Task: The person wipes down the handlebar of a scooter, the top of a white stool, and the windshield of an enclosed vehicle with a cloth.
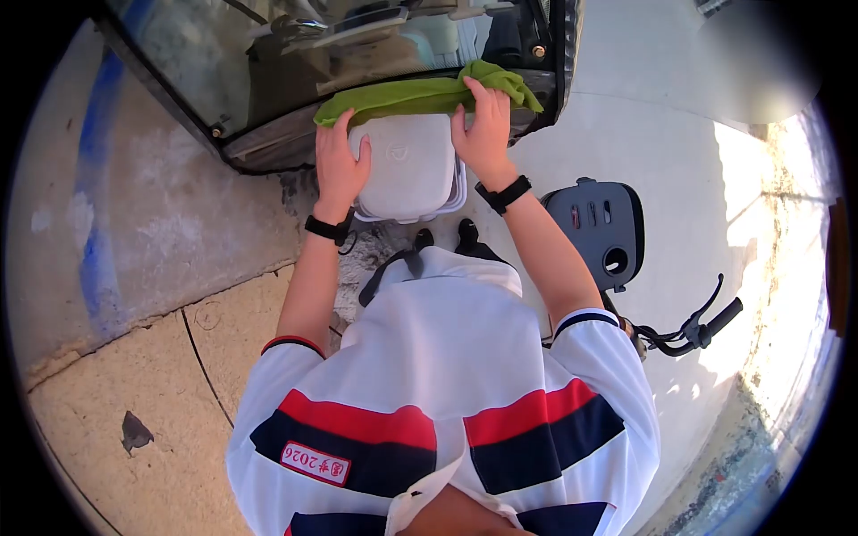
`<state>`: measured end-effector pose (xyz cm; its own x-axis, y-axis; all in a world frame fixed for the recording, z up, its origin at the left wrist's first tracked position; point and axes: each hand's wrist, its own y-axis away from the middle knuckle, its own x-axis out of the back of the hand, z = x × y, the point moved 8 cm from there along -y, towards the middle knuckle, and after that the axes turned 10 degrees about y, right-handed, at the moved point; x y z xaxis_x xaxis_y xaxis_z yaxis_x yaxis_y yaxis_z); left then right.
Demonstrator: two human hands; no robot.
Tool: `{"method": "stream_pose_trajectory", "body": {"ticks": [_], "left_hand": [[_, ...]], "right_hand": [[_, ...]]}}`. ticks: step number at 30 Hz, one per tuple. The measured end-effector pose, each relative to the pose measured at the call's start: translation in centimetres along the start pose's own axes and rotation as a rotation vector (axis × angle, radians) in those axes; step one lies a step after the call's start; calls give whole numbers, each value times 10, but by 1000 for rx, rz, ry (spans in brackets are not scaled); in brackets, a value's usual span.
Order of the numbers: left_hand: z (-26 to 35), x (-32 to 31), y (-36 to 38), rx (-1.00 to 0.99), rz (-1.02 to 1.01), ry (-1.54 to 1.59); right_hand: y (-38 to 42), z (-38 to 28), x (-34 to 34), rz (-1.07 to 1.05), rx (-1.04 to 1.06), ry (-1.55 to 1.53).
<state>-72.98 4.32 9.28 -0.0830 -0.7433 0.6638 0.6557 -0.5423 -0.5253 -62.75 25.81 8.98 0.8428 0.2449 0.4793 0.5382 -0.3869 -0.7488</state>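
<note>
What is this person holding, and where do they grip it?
Both hands clasp a white container by its opposite sides, left hand on one, right hand on the other. The right fingertips also touch a green cloth.

The big glass-fronted machine (295, 80) blocks the way ahead. The dark scooter with black handlebars (617, 250) stands close on the right. The pale concrete floor (152, 223) on the left is open.
</note>
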Motion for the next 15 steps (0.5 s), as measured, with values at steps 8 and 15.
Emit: {"method": "stream_pose_trajectory", "body": {"ticks": [8,15], "left_hand": [[-53,54,14,89,98,-77],[-42,53,-10,-4,102,-60]], "right_hand": [[-18,-66,-29,-84,220,-17],[-35,-40,-6,-41,180,132]]}}
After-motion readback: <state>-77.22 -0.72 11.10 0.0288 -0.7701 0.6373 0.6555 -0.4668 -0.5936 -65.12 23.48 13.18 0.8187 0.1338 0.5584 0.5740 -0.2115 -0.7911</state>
